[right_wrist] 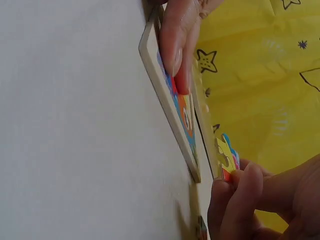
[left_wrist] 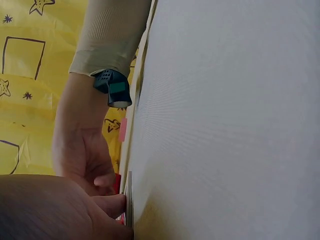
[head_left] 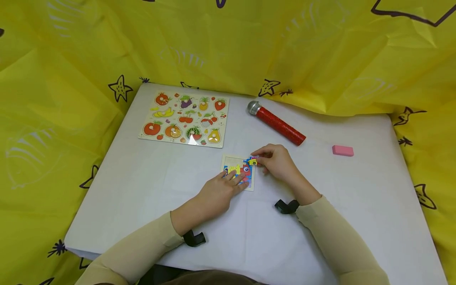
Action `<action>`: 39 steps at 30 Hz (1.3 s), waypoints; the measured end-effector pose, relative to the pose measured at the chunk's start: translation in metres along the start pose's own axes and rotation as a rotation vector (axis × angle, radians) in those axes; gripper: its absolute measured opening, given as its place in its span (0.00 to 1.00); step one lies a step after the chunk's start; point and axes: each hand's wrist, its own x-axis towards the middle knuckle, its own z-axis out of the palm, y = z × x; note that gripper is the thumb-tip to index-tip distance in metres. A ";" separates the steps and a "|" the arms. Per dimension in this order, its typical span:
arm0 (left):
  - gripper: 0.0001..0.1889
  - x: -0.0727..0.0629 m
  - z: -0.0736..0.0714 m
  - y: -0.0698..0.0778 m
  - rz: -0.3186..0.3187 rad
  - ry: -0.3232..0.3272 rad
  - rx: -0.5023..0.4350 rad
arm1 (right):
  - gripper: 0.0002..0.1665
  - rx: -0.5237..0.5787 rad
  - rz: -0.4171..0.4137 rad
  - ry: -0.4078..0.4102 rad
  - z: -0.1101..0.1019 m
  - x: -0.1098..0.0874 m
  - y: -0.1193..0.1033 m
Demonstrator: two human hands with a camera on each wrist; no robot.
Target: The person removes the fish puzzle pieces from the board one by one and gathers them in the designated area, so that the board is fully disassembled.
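A small wooden jigsaw tray [head_left: 233, 160] lies on the white table, partly filled with yellow, red and blue pieces. My left hand [head_left: 219, 194] rests its extended fingers on the filled lower part, hiding some pieces. Above the tray's upper right corner, my right hand [head_left: 278, 162] pinches a jigsaw piece [head_left: 253, 161] between thumb and fingers. In the right wrist view that piece [right_wrist: 226, 156] is yellow with blue, pink and red parts, held tilted and apart from the tray [right_wrist: 165, 95]. The left wrist view shows the tray edge-on, beside the left fingers.
A fruit peg puzzle board [head_left: 185, 118] lies at the back left. Behind the right hand is a red microphone [head_left: 278, 124] with a silver head, and a pink block [head_left: 343, 150] sits farther right. Yellow patterned cloth [head_left: 228, 43] hangs behind the table.
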 end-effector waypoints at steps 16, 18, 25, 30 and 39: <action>0.33 -0.003 0.000 0.000 0.006 -0.002 -0.020 | 0.12 -0.117 0.127 0.089 -0.056 -0.021 0.026; 0.33 -0.003 0.001 0.000 0.004 -0.001 -0.016 | 0.12 -0.134 0.137 0.098 -0.060 -0.021 0.029; 0.34 -0.001 0.001 0.000 -0.005 -0.005 -0.031 | 0.11 -0.219 0.140 0.138 -0.067 -0.022 0.030; 0.33 -0.001 0.000 0.000 0.000 -0.003 -0.017 | 0.10 -0.281 0.122 0.147 -0.068 -0.021 0.032; 0.33 -0.002 -0.002 0.001 -0.004 -0.013 -0.010 | 0.09 -0.311 0.103 0.168 -0.063 -0.018 0.037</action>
